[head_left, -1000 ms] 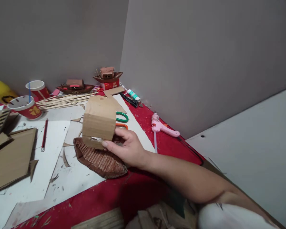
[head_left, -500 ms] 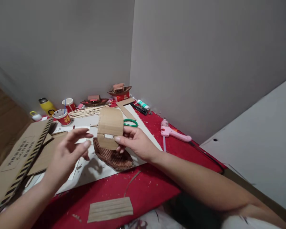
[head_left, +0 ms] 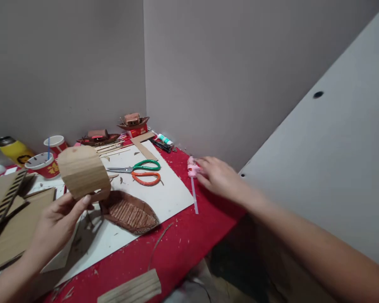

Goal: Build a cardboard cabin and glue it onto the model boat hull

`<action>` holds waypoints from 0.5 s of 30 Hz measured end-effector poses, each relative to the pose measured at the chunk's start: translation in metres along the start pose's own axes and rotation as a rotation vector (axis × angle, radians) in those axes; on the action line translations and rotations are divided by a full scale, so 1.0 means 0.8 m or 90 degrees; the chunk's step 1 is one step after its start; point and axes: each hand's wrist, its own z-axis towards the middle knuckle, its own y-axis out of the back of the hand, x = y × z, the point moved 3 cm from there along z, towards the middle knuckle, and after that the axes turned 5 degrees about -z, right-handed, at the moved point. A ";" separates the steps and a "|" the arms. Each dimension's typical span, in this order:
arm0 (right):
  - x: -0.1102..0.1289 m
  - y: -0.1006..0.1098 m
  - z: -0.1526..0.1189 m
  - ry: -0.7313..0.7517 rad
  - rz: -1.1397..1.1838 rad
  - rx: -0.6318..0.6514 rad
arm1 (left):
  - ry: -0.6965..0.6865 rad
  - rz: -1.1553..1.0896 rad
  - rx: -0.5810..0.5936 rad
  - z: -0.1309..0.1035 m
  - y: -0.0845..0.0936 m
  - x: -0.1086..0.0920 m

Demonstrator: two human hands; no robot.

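My left hand (head_left: 61, 216) pinches the lower edge of a curved piece of cardboard (head_left: 84, 170) with a small slot in it, holding it up over the table's left side. Just right of it lies a brown model boat hull (head_left: 131, 212) with ribbed slats inside, on the white board. My right hand (head_left: 219, 179), slightly blurred, is around the handle of a pink hot glue gun (head_left: 193, 168), thumb on the near side and fingers on the far side. Its handle is hidden under the hand. A clear glue stick (head_left: 195, 198) juts from the gun toward me.
Scissors (head_left: 139, 171) with green and orange handles lie on the white board (head_left: 173, 191). Behind stand paper cups (head_left: 47, 166), a yellow bottle (head_left: 15, 151) and two finished model boats (head_left: 132, 120). Cardboard sheets (head_left: 22, 227) lie at left, a striped cardboard strip (head_left: 134, 288) in front.
The curved cardboard has passed from my right hand to my left. My right hand has moved right to the glue gun, and the scissors are now uncovered. The view has turned right.
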 end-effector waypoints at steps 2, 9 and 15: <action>-0.027 -0.019 0.006 -0.020 -0.052 0.059 | -0.071 0.029 -0.028 0.008 -0.002 0.003; -0.042 -0.057 0.025 -0.024 -0.128 0.164 | -0.171 0.065 0.003 0.054 -0.035 0.015; -0.037 -0.031 0.013 -0.061 -0.088 0.107 | -0.181 0.056 0.071 0.069 -0.041 0.017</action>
